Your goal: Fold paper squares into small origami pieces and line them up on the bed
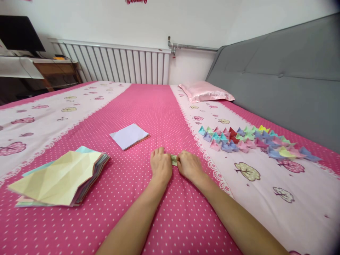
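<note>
A small folded piece of light green paper [174, 159] lies on the pink dotted bedsheet [148, 109], mostly hidden between my two hands. My left hand [160, 165] presses on its left end with fingers curled down. My right hand [189, 165] presses its right end, fingers bent over it. Both hands rest on the sheet, almost touching each other.
A stack of creased coloured paper sheets [62, 176], yellow on top, lies to the left. A smaller stack topped by a white square [129, 136] sits ahead. Several folded paper boats [252, 142] lie at the right. Beyond them are a pink pillow [205, 91], a grey headboard [281, 78] and a radiator [117, 63].
</note>
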`<state>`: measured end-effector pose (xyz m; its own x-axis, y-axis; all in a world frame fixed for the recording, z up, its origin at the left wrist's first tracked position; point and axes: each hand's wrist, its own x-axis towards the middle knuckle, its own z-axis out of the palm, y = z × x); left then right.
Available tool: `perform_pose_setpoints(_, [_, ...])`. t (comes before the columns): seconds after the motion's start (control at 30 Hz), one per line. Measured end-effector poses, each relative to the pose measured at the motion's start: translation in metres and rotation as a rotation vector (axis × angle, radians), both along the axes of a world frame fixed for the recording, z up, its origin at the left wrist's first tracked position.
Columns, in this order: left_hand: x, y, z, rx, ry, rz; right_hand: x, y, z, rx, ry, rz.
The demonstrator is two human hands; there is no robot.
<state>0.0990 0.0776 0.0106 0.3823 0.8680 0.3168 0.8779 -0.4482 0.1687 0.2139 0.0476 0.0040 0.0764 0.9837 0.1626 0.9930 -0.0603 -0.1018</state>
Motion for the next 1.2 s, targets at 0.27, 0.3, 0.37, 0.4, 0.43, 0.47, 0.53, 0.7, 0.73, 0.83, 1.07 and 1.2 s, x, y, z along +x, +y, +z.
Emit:
perform_pose_setpoints(0.27, [0.002, 0.001, 0.0, -0.025, 0.066, 0.009, -0.003, -0.001, 0.007, -0.07, -0.031, -0.039])
perform_pose_setpoints(0.3, [0.002, 0.001, 0.0, -0.025, 0.078, 0.013, -0.003, -0.002, 0.007, -0.077, -0.048, -0.058])
perform_pose_setpoints(0.37, [0.003, 0.0, 0.001, -0.034, 0.097, 0.024, -0.004, -0.001, 0.005, -0.086, -0.077, -0.084])
perform_pose_setpoints(0.4, [0.004, 0.0, 0.002, -0.042, 0.105, 0.027, -0.004, -0.001, 0.004, -0.085, -0.088, -0.085])
perform_pose_setpoints(0.43, [0.004, -0.001, 0.002, -0.051, 0.112, 0.026, -0.004, 0.0, 0.003, -0.078, -0.097, -0.078])
perform_pose_setpoints(0.47, [0.005, -0.001, 0.002, -0.057, 0.119, 0.022, -0.004, 0.001, 0.001, -0.067, -0.101, -0.062])
perform_pose_setpoints(0.53, [0.006, -0.001, 0.002, -0.063, 0.123, 0.0, -0.002, 0.003, -0.002, -0.052, -0.097, -0.015])
perform_pose_setpoints(0.7, [0.007, 0.001, -0.003, -0.048, 0.107, -0.055, 0.0, 0.006, -0.004, -0.064, -0.037, 0.048])
perform_pose_setpoints(0.73, [0.008, 0.001, -0.004, -0.05, 0.107, -0.06, 0.001, 0.007, -0.004, -0.064, -0.029, 0.053])
perform_pose_setpoints(0.83, [0.008, 0.002, -0.004, -0.052, 0.104, -0.07, 0.0, 0.007, -0.003, -0.058, -0.025, 0.065])
perform_pose_setpoints(1.07, [0.0, 0.004, -0.008, -0.053, -0.018, -0.091, 0.005, -0.001, 0.005, -0.016, 0.013, 0.078])
perform_pose_setpoints(1.2, [-0.001, 0.007, -0.014, -0.172, -0.399, -0.103, 0.016, -0.01, 0.007, 0.072, 0.245, 0.122])
